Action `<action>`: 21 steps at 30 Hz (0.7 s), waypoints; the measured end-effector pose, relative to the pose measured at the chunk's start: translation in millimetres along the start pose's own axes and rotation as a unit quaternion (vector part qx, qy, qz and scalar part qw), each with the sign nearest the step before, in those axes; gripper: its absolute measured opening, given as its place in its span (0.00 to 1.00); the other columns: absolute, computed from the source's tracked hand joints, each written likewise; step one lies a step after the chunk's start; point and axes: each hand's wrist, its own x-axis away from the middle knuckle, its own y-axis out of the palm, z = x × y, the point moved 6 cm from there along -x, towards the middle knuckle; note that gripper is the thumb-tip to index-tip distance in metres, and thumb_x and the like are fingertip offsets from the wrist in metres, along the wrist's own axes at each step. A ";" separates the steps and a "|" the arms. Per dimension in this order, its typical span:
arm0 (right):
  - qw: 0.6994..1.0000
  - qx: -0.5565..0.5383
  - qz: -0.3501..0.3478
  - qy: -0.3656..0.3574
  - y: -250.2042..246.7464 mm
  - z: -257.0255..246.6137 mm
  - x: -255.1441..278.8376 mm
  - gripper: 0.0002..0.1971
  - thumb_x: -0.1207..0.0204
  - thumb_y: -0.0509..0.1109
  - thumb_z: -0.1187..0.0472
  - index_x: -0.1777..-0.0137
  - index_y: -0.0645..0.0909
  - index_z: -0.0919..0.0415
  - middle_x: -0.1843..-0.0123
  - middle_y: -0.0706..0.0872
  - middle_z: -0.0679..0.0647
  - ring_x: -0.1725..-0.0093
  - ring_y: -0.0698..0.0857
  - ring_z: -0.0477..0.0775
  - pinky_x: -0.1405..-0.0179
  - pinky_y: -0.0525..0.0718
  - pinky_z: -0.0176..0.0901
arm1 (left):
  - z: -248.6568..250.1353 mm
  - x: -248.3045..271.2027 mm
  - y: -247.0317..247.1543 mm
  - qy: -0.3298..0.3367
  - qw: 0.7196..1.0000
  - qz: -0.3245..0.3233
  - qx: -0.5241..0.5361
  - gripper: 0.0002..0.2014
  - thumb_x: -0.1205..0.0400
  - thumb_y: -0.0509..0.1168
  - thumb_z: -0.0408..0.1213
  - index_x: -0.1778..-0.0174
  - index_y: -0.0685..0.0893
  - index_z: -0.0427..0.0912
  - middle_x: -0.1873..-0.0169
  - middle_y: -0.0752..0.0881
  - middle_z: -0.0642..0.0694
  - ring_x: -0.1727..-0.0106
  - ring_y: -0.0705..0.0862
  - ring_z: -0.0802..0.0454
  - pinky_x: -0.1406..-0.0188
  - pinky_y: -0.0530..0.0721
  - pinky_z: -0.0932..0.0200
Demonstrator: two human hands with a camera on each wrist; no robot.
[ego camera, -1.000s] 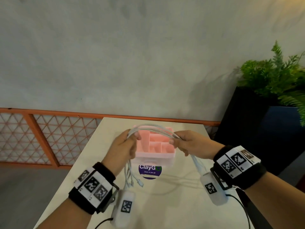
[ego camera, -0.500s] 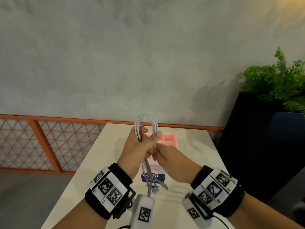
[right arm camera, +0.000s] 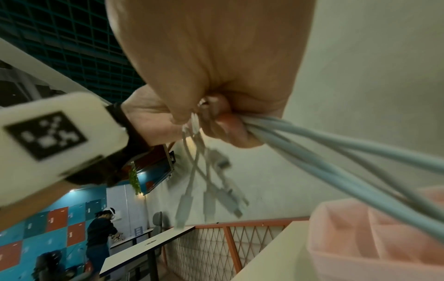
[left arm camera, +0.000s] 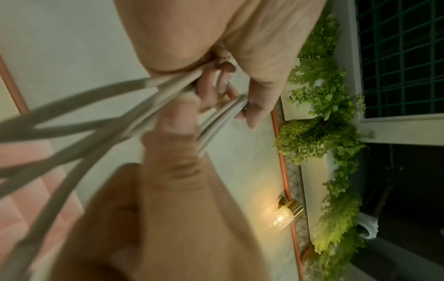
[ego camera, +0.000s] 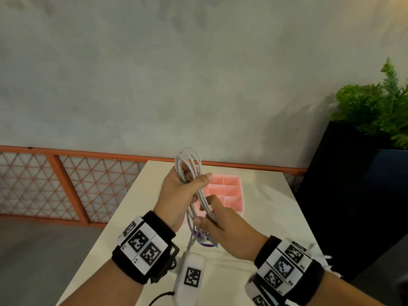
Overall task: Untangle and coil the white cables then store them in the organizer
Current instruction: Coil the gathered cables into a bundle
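Note:
A bundle of white cables (ego camera: 189,161) is folded into an upright loop above the table. My left hand (ego camera: 196,177) grips the bundle just below the loop, thumb across the strands. My right hand (ego camera: 206,212) pinches the lower strands beside it. Several connector ends (right arm camera: 211,192) hang loose below the right hand. The strands (left arm camera: 125,106) run through the left fist in the left wrist view. The pink organizer (ego camera: 231,191), open with several compartments, stands on the white table (ego camera: 265,206) right behind the hands, and shows again as the organizer (right arm camera: 374,239) at lower right.
A black planter (ego camera: 344,195) with a green fern (ego camera: 375,107) stands off the table's right edge. An orange lattice railing (ego camera: 66,184) runs behind and to the left. A purple round sticker (ego camera: 204,242) lies under the hands. A person (right arm camera: 98,233) stands far off at another table.
A second ago the hands held the cables stretched sideways over the organizer. They have come together, folding the bundle into an upright loop; the right hand now grips just below the left.

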 end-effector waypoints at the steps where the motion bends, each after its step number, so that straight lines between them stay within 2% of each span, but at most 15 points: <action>1: 1.000 -0.010 -0.003 0.001 3.1 0.9 1.5 0.20 0.21 0.61 0.45 0.41 0.64 0.59 0.71 0.75 0.53 0.73 0.72 0.49 0.70 0.74 0.51 | 1.9 -0.1 0.3 0.002 1.000 0.003 0.018 0.12 0.27 0.73 0.28 0.60 0.75 0.43 0.75 0.77 0.53 0.76 0.77 0.60 0.79 0.74 0.67; 4: 1.000 -0.008 -0.018 0.010 13.3 6.5 5.3 0.25 0.26 0.67 0.41 0.38 0.67 0.57 0.70 0.73 0.49 0.71 0.70 0.46 0.68 0.75 0.47 | 10.2 -4.4 -7.0 0.009 0.996 0.040 0.073 0.16 0.29 0.73 0.26 0.50 0.78 0.41 0.69 0.81 0.50 0.72 0.80 0.57 0.79 0.76 0.67; 6: 1.000 0.001 -0.017 0.012 18.7 9.2 5.6 0.21 0.27 0.69 0.42 0.44 0.73 0.57 0.67 0.76 0.52 0.69 0.70 0.45 0.65 0.75 0.47 | 15.1 -8.2 -12.6 0.018 0.994 0.063 0.088 0.17 0.29 0.73 0.24 0.49 0.79 0.44 0.65 0.81 0.48 0.67 0.79 0.54 0.78 0.75 0.66; 9: 0.997 -0.043 0.019 0.056 22.9 15.7 1.5 0.15 0.30 0.73 0.44 0.56 0.80 0.55 0.62 0.83 0.58 0.64 0.77 0.49 0.57 0.80 0.52 | 19.0 -8.6 -9.1 0.029 0.994 0.056 0.088 0.17 0.28 0.70 0.22 0.51 0.80 0.47 0.62 0.82 0.46 0.63 0.81 0.51 0.72 0.77 0.63; 12: 0.996 -0.033 0.037 0.076 28.3 20.5 0.3 0.17 0.28 0.67 0.44 0.64 0.77 0.59 0.65 0.82 0.63 0.64 0.79 0.62 0.56 0.81 0.61 | 18.8 -6.3 -6.1 0.034 0.995 0.045 0.082 0.16 0.27 0.70 0.22 0.49 0.79 0.45 0.64 0.82 0.47 0.65 0.82 0.53 0.72 0.78 0.64; 15: 0.996 0.020 0.019 0.083 28.1 22.8 3.3 0.15 0.24 0.60 0.50 0.67 0.74 0.59 0.65 0.85 0.62 0.63 0.82 0.63 0.57 0.82 0.62 | 13.7 -4.2 -12.0 0.028 0.995 0.046 0.082 0.14 0.28 0.73 0.27 0.51 0.80 0.43 0.71 0.78 0.50 0.73 0.75 0.56 0.76 0.73 0.65; 18: 0.994 0.074 0.016 0.081 27.1 21.4 4.8 0.19 0.22 0.57 0.49 0.64 0.74 0.65 0.65 0.85 0.65 0.65 0.81 0.66 0.60 0.81 0.59 | 5.2 -0.2 -15.3 0.009 0.997 0.025 0.078 0.15 0.34 0.78 0.37 0.56 0.80 0.43 0.71 0.72 0.48 0.70 0.71 0.53 0.68 0.73 0.60; 20: 0.991 0.100 0.023 0.082 25.9 22.5 3.8 0.20 0.21 0.57 0.49 0.64 0.73 0.66 0.66 0.84 0.67 0.66 0.80 0.67 0.62 0.80 0.58 | -2.4 4.2 -15.9 0.000 0.999 0.005 0.052 0.22 0.37 0.80 0.40 0.52 0.79 0.40 0.68 0.75 0.44 0.66 0.76 0.49 0.63 0.78 0.56; 21: 0.991 0.107 0.021 0.084 25.4 22.2 3.1 0.20 0.21 0.57 0.48 0.64 0.73 0.66 0.66 0.84 0.68 0.67 0.80 0.67 0.62 0.80 0.58 | -9.1 6.3 -16.0 -0.010 0.999 -0.008 0.038 0.26 0.37 0.82 0.41 0.47 0.79 0.39 0.62 0.81 0.40 0.60 0.83 0.45 0.59 0.84 0.52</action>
